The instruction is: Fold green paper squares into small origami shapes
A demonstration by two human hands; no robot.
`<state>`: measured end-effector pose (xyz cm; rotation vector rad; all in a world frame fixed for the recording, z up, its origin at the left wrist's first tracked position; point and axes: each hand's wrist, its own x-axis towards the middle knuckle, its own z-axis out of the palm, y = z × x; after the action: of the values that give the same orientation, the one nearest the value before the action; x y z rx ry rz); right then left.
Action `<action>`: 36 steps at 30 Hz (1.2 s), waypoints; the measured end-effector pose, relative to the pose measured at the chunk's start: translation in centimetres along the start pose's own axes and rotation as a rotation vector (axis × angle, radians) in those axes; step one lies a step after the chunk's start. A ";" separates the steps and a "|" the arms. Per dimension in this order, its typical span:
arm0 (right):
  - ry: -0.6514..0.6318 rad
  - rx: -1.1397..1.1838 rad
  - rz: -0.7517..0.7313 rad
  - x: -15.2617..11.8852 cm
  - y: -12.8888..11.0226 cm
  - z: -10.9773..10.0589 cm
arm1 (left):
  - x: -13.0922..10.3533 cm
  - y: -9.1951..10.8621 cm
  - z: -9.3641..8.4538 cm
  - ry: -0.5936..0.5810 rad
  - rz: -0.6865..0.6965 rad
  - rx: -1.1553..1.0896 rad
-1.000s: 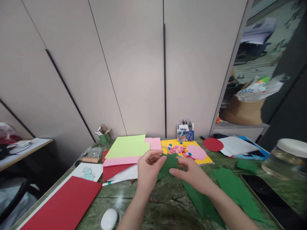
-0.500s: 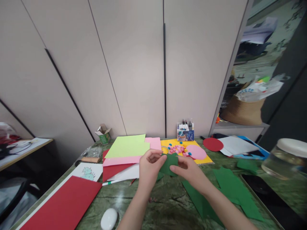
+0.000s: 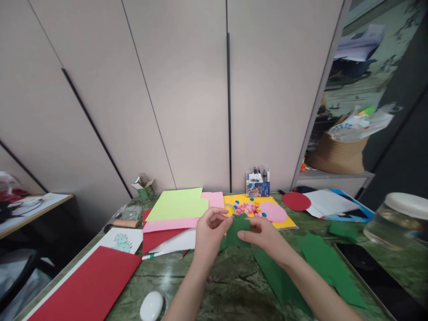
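Note:
A small piece of green paper (image 3: pixel 238 232) with an uneven top edge is held up over the table between my hands. My right hand (image 3: pixel 262 234) pinches its right side, thumb in front and fingers behind. At its upper left edge, my left hand (image 3: pixel 210 227) has thumb and fingertips pressed together on the paper. A thin ring (image 3: pixel 230 207) shows just beyond my left fingertips; what it belongs to is hidden. More green paper (image 3: pixel 223 243) lies partly covered below the piece. Under my right forearm rests a larger green sheet (image 3: pixel 277 278).
Yellow paper (image 3: pixel 287 218) at the back bears pink and blue pieces and a pink circle (image 3: pixel 274 212). Left are lime sheets (image 3: pixel 180 203), a red sheet (image 3: pixel 90 281) and a white rounded object (image 3: pixel 151 306). Right are green scraps (image 3: pixel 327 263), a phone (image 3: pixel 377 276) and a jar (image 3: pixel 394 220).
The green piece has shifted slightly to the right and turned a little between my fingers. Both hands stay in nearly the same place.

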<state>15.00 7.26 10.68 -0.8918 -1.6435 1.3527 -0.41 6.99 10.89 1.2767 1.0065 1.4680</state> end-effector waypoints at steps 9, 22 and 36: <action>-0.028 0.008 -0.021 0.0 -0.2 -0.1 | 0.1 0.0 -0.2 0.001 0.019 0.036; 0.085 -0.262 -0.057 0.3 0.1 -0.7 | -0.4 0.7 0.0 -0.133 0.019 0.061; 0.227 -0.003 -0.219 -0.1 -0.2 -1.1 | -1.4 0.8 1.3 -0.241 -0.019 0.290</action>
<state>16.05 7.62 10.93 -0.8087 -1.5188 1.0598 0.89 5.47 11.51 1.6031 1.0915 1.1475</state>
